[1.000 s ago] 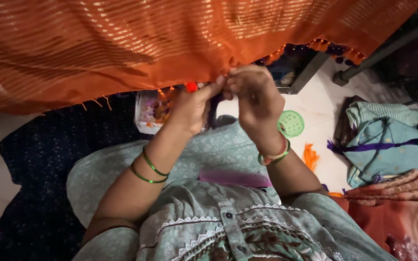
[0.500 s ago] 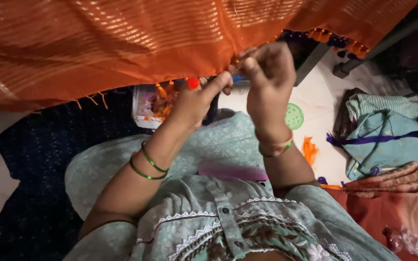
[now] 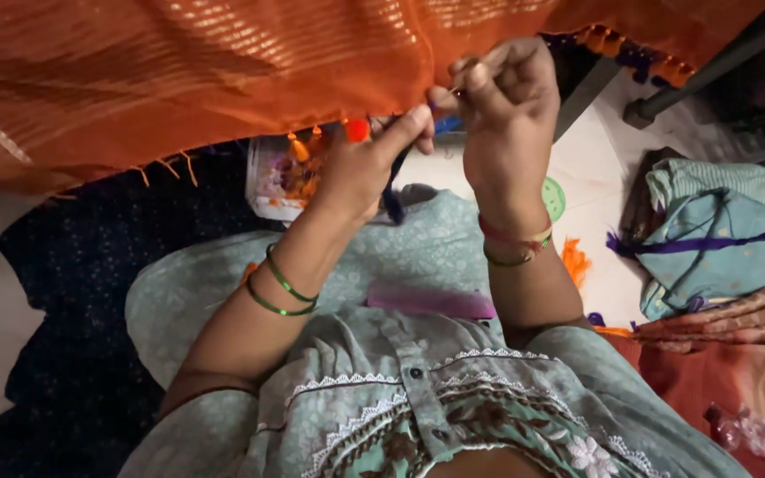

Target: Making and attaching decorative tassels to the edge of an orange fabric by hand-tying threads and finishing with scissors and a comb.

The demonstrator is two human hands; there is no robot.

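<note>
Two hands raised at orange cloth (image 3: pixel 223 80) hem. Purple comb (image 3: pixel 431 303) on lap, nearest. Left hand (image 3: pixel 360 168) pinches edge by red tassel (image 3: pixel 358 130); right hand (image 3: pixel 502 97) closed on thin needle-like tool, thread unclear. Best keep hem taut, stitches small. Beyond: tassel box (image 3: pixel 267 177) on floor.

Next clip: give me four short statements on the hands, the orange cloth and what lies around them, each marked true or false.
1. Both hands meet at the fringed edge of the orange cloth. True.
2. The left hand wears a wristwatch. False: green bangles sit on that wrist.
3. A purple comb lies on the person's lap. True.
4. The right hand rests flat on the floor. False: it is raised at the cloth's edge, fingers pinched.
</note>
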